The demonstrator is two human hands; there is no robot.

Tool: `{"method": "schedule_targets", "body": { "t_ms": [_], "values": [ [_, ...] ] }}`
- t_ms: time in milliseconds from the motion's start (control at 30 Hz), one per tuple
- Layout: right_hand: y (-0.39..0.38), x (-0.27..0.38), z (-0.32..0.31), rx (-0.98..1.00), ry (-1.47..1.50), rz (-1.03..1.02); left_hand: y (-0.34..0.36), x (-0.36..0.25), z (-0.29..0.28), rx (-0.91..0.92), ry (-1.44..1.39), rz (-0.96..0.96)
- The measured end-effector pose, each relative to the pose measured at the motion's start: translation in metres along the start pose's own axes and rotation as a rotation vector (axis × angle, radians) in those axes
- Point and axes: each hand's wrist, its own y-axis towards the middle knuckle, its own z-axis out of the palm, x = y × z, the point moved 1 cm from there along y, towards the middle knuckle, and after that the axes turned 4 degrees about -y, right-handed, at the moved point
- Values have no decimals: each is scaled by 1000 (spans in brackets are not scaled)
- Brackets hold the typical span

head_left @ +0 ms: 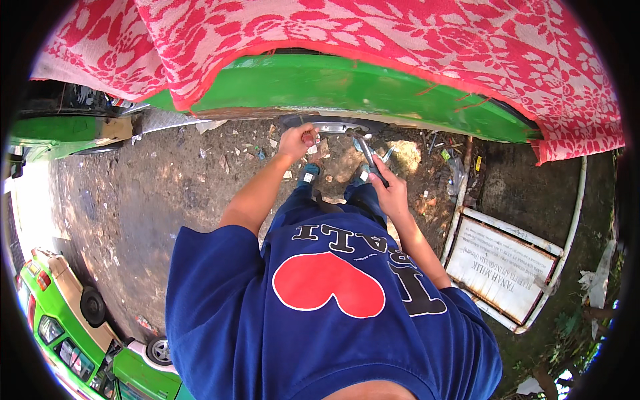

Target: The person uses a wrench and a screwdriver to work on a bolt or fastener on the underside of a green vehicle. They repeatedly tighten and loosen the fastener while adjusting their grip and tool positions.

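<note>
My right hand (393, 193) is wrapped round the dark grip of a hammer (366, 152). Its metal shaft points away from me, and its head is close to the lower edge of a green vehicle body panel (320, 83). To the left, my left hand (299, 142) is closed near the same edge; what its fingers hold, if anything, is too small to make out. Between the two hands, under the panel, shows part of a dark wheel with a silver middle (333, 127). Rust and bare patches run along the panel's lower edge.
A red and pink patterned cloth (320, 27) drapes over the vehicle. At right, a white metal frame holds a sign board (500, 263). Debris litters the dirt ground (153, 200). Another green vehicle (67, 320) stands at lower left. My shoes (309, 175) are just below the hands.
</note>
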Motion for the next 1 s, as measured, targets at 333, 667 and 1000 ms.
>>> {"method": "schedule_targets", "body": {
  "t_ms": [333, 667, 1000],
  "values": [
    [-3, 9, 11, 32, -30, 16, 9, 18, -22, -15, 4, 16],
    [0, 15, 14, 59, -18, 74, 21, 27, -27, -44, 14, 72],
    [7, 17, 15, 97, -2, 111, 19, 36, -30, -18, 20, 91]
  ]
}}
